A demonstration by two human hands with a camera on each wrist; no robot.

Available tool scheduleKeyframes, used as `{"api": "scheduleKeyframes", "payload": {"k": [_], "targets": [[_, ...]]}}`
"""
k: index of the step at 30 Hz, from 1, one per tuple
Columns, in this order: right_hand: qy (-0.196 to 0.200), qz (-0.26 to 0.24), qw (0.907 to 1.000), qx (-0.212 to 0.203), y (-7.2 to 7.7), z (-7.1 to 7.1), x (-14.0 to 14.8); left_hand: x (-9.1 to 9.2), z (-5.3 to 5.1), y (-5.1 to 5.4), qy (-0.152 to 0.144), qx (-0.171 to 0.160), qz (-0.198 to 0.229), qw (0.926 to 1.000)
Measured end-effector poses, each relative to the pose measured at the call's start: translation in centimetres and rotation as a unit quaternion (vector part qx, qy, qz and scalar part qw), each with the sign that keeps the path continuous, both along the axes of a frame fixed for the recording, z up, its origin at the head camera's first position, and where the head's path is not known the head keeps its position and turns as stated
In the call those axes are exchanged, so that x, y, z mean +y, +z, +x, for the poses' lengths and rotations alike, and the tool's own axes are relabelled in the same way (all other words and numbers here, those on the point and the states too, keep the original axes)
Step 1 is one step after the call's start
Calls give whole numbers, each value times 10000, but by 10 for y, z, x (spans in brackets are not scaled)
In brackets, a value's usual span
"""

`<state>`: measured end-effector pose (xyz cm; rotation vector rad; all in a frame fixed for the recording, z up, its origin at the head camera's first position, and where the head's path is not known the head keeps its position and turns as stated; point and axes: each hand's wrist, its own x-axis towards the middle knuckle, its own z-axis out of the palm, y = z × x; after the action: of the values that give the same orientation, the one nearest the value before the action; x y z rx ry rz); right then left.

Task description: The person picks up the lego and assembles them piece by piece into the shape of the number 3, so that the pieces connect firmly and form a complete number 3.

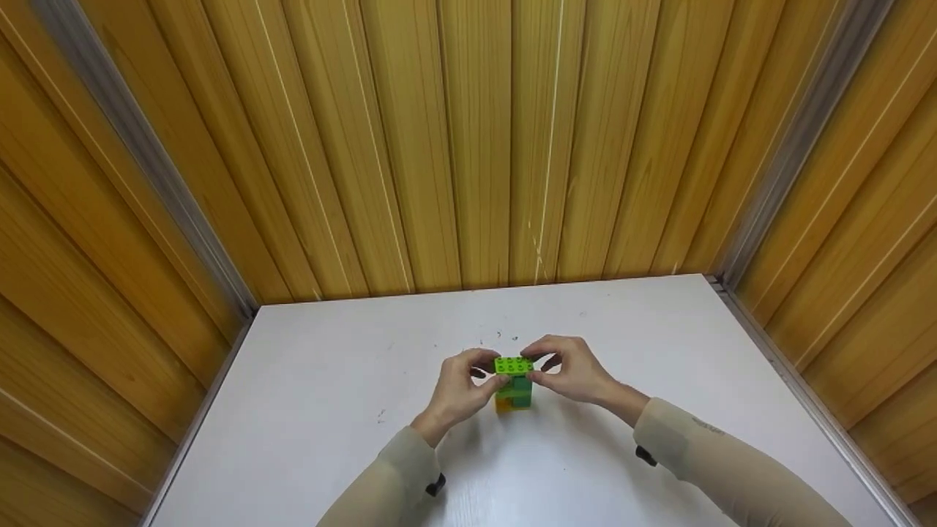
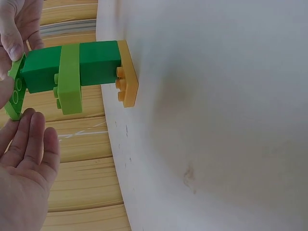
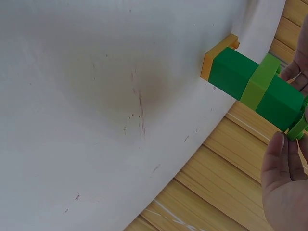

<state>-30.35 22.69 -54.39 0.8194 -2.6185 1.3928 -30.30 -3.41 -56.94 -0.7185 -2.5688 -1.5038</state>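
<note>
A stack of toy building bricks stands upright on the white table. Its base is an orange brick (image 2: 127,72), thin and studded. Above it come a dark green brick (image 2: 100,62), a flat light green brick (image 2: 70,89) and a second dark green brick (image 2: 42,70). At the top lies another flat light green brick (image 1: 514,365), studs up; whether it is fully seated I cannot tell. My left hand (image 1: 461,384) pinches this top brick's left end between thumb and fingers. On its right end, my right hand (image 1: 575,369) pinches likewise.
The white table (image 1: 329,380) bears small dark marks and scratches. Yellow wood-look panels (image 1: 476,146) rise behind it and on both sides. Grey metal posts (image 1: 168,176) stand in the corners.
</note>
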Motion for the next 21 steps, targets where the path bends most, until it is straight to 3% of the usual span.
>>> {"api": "scheduleKeyframes", "payload": {"k": [8, 21], "targets": [[-12, 33, 10000, 5, 0, 1, 0, -1, 1, -2, 59, -84, -91, 9999], [104, 129, 9992, -362, 7, -2, -1, -3, 0, -4, -65, -169, 9, 9998]]}}
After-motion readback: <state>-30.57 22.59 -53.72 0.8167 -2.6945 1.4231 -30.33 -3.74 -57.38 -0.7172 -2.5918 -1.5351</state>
